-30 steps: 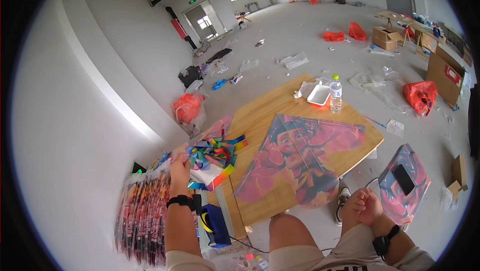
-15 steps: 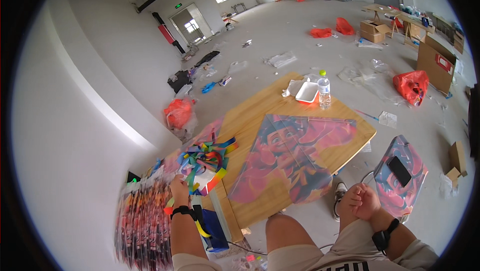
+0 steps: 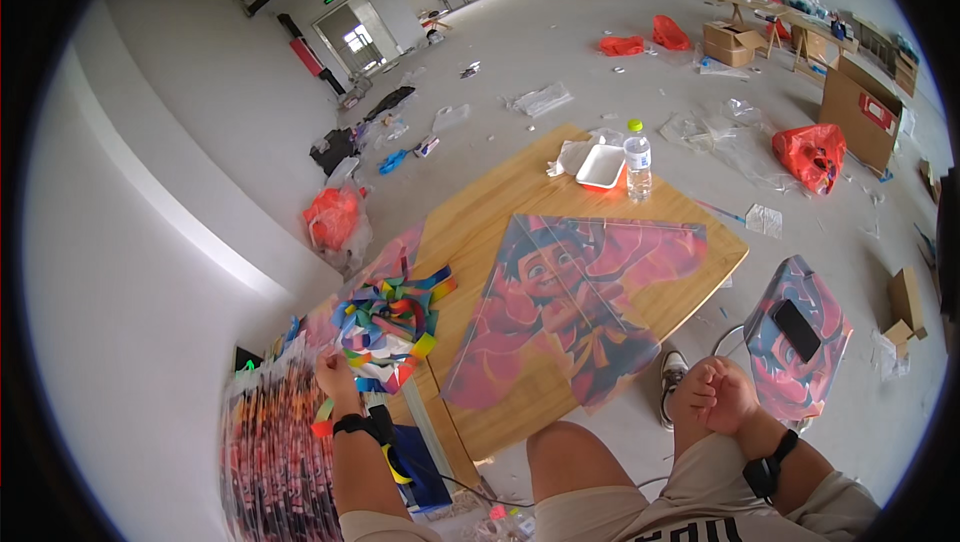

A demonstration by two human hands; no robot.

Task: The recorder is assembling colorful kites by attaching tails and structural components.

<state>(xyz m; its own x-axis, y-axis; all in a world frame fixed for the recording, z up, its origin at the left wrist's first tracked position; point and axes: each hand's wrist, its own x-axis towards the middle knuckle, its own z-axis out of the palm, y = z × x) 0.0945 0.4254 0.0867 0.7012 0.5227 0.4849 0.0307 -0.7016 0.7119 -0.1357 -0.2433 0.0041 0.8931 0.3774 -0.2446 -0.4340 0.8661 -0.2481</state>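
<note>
**Left hand at ribbon pile, right fist idle on thigh**

Since the earlier frame, the left hand (image 3: 335, 379) has stayed at the near edge of the pile of multicoloured ribbon tails (image 3: 388, 325), and the pile has barely shifted. Fingers are curled into the strips; exactly which strip they pinch cannot be told. An orange strip hangs below the wrist. The pile lies at the left end of the wooden table (image 3: 500, 212), just beside the printed kite (image 3: 570, 302), which lies flat across the tabletop. Right hand (image 3: 712, 394) is closed in a loose fist, resting on the right thigh, holding nothing visible. A water bottle (image 3: 637, 159) and white tray (image 3: 602, 167) stand at the far edge. A stack of packaged kites (image 3: 275, 442) lies at left.
</note>
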